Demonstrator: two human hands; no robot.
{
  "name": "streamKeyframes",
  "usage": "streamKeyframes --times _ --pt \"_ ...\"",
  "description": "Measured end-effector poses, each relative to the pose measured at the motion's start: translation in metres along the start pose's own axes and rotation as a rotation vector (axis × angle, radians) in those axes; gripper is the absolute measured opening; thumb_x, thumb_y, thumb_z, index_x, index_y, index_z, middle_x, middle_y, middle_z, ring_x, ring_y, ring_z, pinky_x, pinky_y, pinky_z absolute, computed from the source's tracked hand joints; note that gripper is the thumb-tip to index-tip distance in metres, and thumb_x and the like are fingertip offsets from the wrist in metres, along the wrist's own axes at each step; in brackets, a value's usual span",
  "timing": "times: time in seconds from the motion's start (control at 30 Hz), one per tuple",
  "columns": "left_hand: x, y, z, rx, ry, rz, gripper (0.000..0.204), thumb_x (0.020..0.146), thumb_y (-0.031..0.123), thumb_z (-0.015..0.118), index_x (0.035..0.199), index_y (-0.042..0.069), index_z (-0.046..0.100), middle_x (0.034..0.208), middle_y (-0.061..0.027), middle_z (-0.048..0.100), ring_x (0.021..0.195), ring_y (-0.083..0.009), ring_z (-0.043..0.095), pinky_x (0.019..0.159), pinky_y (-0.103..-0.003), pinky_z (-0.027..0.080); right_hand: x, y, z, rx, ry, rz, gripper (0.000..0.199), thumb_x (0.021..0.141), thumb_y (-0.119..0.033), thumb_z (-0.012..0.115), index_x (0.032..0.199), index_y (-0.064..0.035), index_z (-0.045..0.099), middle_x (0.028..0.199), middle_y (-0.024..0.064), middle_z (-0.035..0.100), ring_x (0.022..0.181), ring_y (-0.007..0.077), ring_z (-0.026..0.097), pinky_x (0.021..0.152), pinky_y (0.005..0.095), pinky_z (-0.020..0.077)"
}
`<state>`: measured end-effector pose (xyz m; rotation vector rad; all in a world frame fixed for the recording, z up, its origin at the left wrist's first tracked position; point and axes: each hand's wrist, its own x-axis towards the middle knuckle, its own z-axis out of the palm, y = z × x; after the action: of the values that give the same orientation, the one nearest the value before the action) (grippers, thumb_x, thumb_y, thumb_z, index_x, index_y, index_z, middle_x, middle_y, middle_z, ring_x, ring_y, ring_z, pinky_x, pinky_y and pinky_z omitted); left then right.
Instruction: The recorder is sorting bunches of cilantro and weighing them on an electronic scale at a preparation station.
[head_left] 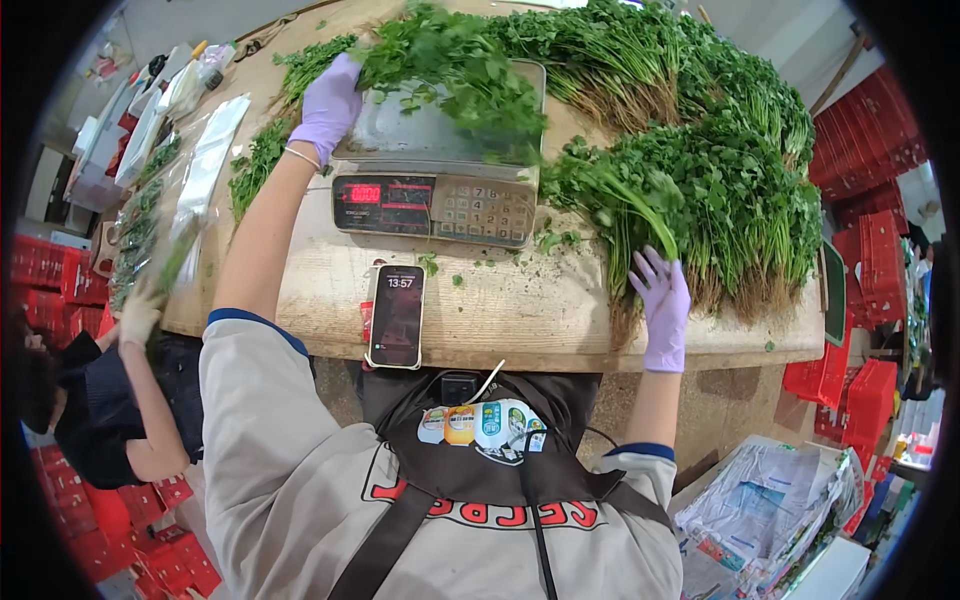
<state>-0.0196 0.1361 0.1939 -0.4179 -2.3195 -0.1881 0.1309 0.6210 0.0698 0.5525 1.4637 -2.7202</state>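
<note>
My left hand [333, 100], in a purple glove, is closed at the left edge of a bunch of coriander [450, 75]. The leaves spread to the right above the metal pan [400, 130] of a digital scale [385, 208] and are smeared by motion; the fingertips are hidden. My right hand [662, 305], also gloved, has its fingers bent at the lower end of a few pale green coriander stalks [648, 212]. It is in front of a big heap of rooted coriander [745, 200] on the right of the table.
A phone [397, 318] lies by the front edge of the wooden table [500, 325]. Clear plastic bags [210, 160] are at the left, near another person's gloved hand [140, 315]. More coriander [610, 60] lines the back. Red crates [868, 265] stand at the right.
</note>
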Motion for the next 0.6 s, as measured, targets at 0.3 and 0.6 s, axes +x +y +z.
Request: streamKeyframes --times 0.3,0.6 --pt "-0.041 -0.048 0.02 -0.651 -0.788 -0.364 0.094 0.071 0.042 0.073 0.14 0.0 0.025 0.136 -0.0218 0.039 0.127 -0.0301 0.036 0.106 -0.034 0.029 -0.008 0.022 -0.01 -0.07 -0.02 0.079 0.027 0.096 -0.031 0.04 0.087 -0.0076 0.048 0.102 0.0173 0.06 0.096 0.0274 0.057 0.087 0.0407 0.045" --pt "-0.05 -0.038 0.046 -0.441 -0.696 -0.145 0.096 0.071 0.04 0.07 0.141 -0.001 0.02 0.14 -0.0249 0.031 0.131 -0.0339 0.032 0.109 -0.034 0.024 -0.015 0.049 -0.002 -0.209 0.004 0.07 0.026 0.095 -0.028 0.043 0.09 -0.0036 0.052 0.09 0.0135 0.061 0.081 0.0233 0.06 0.074 0.032 0.0466"
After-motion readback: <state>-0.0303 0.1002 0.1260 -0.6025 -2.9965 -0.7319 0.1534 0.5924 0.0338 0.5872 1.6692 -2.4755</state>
